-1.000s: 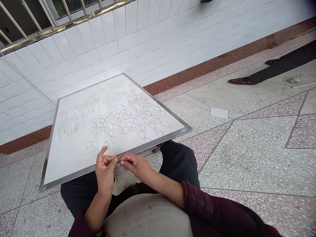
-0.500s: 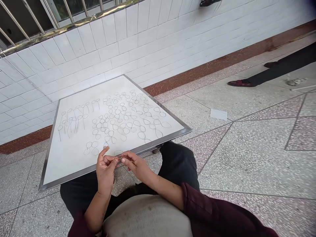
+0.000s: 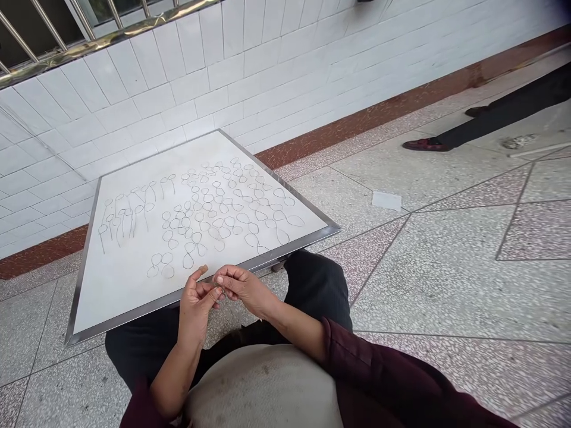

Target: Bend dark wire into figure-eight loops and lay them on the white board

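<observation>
The thumb and forefinger of the left hand (image 3: 195, 308) are pinched close together, and so are those of the right hand (image 3: 248, 291); the tips of both hands meet. Between them is a thin piece (image 3: 223, 290), held just over the near edge of the table; the fingers cover most of it, so its shape and far end are hard to make out. Another left finger points up and away from the pinch, over the tabletop; the right hand's lower fingers curl partly out of sight.

Just beyond the hands, thin dark loops (image 3: 188, 259), many like figure eights, are spread over the white table (image 3: 111, 297). Farther left are single loops with straight tails (image 3: 124, 217); the farthest are too fine to count. The hands and forearms hide part of the metal rim (image 3: 134, 314), which in turn covers part of the person's dark trousers (image 3: 316, 285).

Behind the table stands a tiled wall (image 3: 276, 71), with window bars cut off at the upper left. A pale sheet (image 3: 386, 200) lies on the floor to the right, near another person's legs (image 3: 495, 116), cut off by the frame. A clump beyond them is unclear.
</observation>
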Demonstrator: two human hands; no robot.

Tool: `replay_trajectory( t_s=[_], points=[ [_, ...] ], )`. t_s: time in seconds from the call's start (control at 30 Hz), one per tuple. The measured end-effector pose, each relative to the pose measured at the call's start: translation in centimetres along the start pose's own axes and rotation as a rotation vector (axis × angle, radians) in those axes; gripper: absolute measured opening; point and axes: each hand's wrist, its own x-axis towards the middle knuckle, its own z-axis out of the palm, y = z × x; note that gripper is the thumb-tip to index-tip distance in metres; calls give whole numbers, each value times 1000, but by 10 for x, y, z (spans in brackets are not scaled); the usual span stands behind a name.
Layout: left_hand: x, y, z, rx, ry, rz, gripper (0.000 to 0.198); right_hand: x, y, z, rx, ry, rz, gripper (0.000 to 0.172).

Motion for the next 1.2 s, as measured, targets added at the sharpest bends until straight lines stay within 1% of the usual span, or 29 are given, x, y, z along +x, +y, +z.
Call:
replay_trajectory(
  t_s=[0.17,0.33,0.43,0.6,0.77,1.03,1.2],
  points=[
    [-2,-1,2,-32,-63,-37,62,1,1,-4,-13,-20,-8,36],
    [-2,0,1,-60,-123,-65,65,2,1,-9,-43,-47,36,35],
    [-1,-1,1,-30,-116,-52,67,3,-1,-11,-85,-63,55,35],
    [-2,-3,3,14,-96,-27,68,7,-5,-15,-129,-50,43,33],
    [-3,-5,2,-20,-116,-23,73,8,-8,-18,-117,-29,16,30],
    [-2,-5,5,-40,-86,-37,63,6,-10,-18,-128,-41,9,32],
    [-2,-8,3,5,-123,12,64,8,-8,-20,-175,-92,-3,35]
  ],
)
